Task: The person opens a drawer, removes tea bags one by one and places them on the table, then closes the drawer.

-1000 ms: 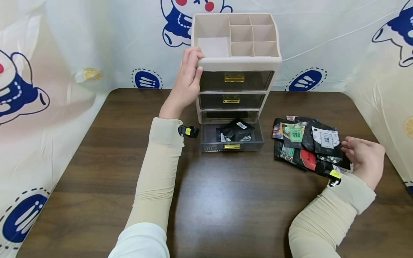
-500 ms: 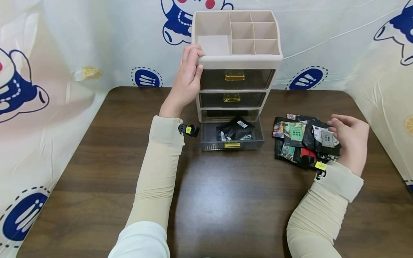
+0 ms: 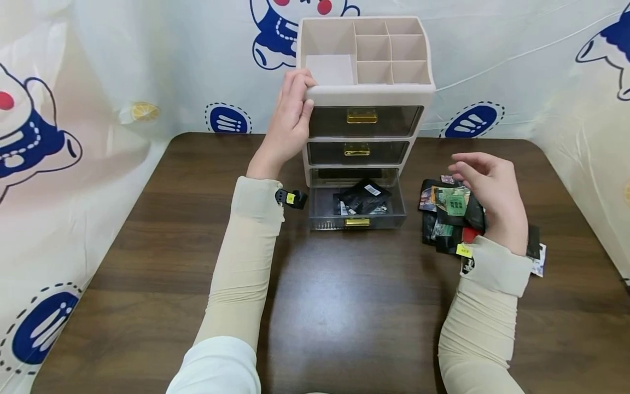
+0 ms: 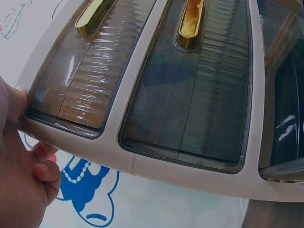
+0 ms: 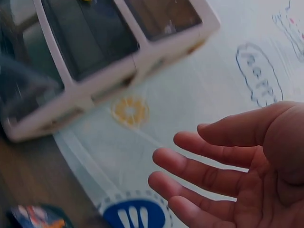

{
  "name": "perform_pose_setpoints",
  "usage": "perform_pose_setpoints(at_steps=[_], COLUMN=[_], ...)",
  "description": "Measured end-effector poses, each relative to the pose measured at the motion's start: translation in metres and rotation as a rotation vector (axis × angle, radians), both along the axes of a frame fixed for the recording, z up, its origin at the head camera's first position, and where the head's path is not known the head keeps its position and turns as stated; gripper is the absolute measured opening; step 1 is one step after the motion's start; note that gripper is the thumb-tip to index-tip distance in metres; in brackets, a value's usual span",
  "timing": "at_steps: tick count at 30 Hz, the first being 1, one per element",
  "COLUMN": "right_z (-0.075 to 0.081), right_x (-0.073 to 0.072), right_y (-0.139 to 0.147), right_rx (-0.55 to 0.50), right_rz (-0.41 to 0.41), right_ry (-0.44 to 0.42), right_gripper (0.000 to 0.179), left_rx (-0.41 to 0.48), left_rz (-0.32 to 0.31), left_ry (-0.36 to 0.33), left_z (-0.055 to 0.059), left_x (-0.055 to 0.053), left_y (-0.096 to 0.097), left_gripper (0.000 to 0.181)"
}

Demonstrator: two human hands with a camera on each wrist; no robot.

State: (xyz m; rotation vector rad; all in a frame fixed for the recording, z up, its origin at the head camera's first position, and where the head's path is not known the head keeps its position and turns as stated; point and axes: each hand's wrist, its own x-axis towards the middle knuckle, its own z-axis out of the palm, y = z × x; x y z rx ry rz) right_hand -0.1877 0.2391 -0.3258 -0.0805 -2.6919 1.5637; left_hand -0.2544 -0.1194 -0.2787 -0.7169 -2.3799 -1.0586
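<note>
A white drawer organizer [image 3: 371, 96] stands at the back of the table, its clear bottom drawer [image 3: 386, 221] pulled out. Several black packets [image 3: 361, 198] lie in that drawer. My left hand [image 3: 287, 117] grips the organizer's upper left edge; the left wrist view shows the thumb on the front side and fingers around the side wall. Above a pile of dark packets [image 3: 453, 205] with coloured labels, my right hand [image 3: 494, 194] hovers with relaxed fingers. In the right wrist view nothing lies between those fingers [image 5: 204, 175]. My right hand and sleeve hide part of the pile.
The organizer's top has open compartments [image 3: 374, 49], and its two upper drawers [image 3: 334, 153] are closed. A patterned white curtain [image 3: 187, 65] hangs behind the brown table [image 3: 197, 262]. One packet's corner [image 3: 540, 261] shows beyond the right sleeve.
My right hand has moved left and away from the table's front, from the pile's right side to above it. My left hand keeps its grip on the organizer.
</note>
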Motion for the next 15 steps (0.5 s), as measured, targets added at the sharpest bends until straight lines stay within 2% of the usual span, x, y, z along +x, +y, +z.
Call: perform_pose_setpoints(at_steps=[3,7,15], right_z=[0.004,0.008,0.008], right_x=[-0.002,-0.005,-0.022], right_y=[-0.014,-0.034,-0.061], right_rx=[-0.011,0.008,0.22], right_rz=[0.083,0.217,0.508], right_ry=[0.04,0.04,0.057], right_gripper=[0.039,0.035,0.031], left_rx=[-0.002,-0.005,-0.017], left_rz=[0.009,0.012,0.012], left_ry=[-0.015,-0.016,-0.007], left_z=[0.0,0.0,0.001], left_x=[0.0,0.001,0.003], left_y=[0.0,0.001,0.001], left_gripper=[0.023,0.023,0.025])
